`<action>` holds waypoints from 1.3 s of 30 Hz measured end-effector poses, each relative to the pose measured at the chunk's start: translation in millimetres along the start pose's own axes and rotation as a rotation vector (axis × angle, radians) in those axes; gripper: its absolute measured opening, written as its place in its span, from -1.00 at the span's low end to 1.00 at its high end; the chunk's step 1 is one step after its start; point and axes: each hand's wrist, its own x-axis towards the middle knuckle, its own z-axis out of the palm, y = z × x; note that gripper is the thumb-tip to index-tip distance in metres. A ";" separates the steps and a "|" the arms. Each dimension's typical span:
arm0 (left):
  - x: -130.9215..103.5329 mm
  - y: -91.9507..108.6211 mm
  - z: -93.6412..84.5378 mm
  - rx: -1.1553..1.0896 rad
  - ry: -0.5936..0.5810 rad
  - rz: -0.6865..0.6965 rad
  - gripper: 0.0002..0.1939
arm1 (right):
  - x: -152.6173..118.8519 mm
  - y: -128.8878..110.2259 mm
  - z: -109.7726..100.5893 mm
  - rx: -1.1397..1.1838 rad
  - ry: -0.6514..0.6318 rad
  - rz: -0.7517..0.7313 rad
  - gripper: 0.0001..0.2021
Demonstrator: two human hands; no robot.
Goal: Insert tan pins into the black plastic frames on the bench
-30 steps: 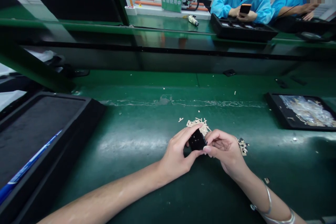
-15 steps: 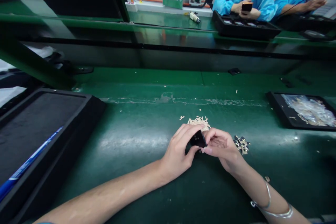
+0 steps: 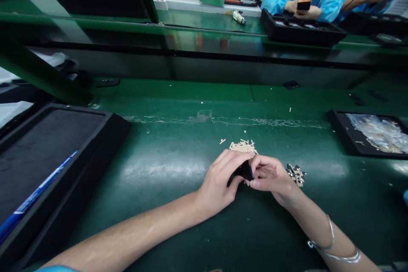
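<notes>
On a scuffed green worktop [image 3: 178, 204] between black trays [image 3: 47, 153], the left hand [image 3: 219, 182] and right hand [image 3: 270, 176] both pinch a small black part [image 3: 245, 171] beside pale scraps [image 3: 242, 146].

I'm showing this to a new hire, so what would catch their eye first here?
Front and centre, the left hand and right hand pinch a small black part together above the green belt. Just behind lies a heap of pale slivers; a big black tray sits at left.
</notes>
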 end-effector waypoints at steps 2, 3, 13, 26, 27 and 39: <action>0.7 0.7 -0.2 0.002 -0.020 -0.006 -0.52 | -0.1 -3.2 -1.1 -0.026 0.004 0.054 -0.79; 0.9 1.1 -0.3 0.001 -0.028 -0.010 -0.53 | -0.1 -4.8 -1.7 -0.036 0.000 0.077 -0.80; -1.5 1.4 0.2 0.046 -0.059 -0.017 -0.46 | 1.0 -8.8 -2.9 0.009 -0.046 0.104 -0.82; -5.1 9.5 0.7 0.187 -0.024 -0.130 -0.40 | 3.2 -4.8 -2.3 0.133 -0.011 0.042 -0.78; -5.1 9.1 0.8 0.179 -0.023 -0.130 -0.40 | 3.3 -4.2 -2.5 0.141 -0.016 0.038 -0.79; -2.9 5.0 2.6 0.030 0.001 -0.166 -0.42 | 4.5 3.0 1.0 0.033 0.096 -0.007 -0.74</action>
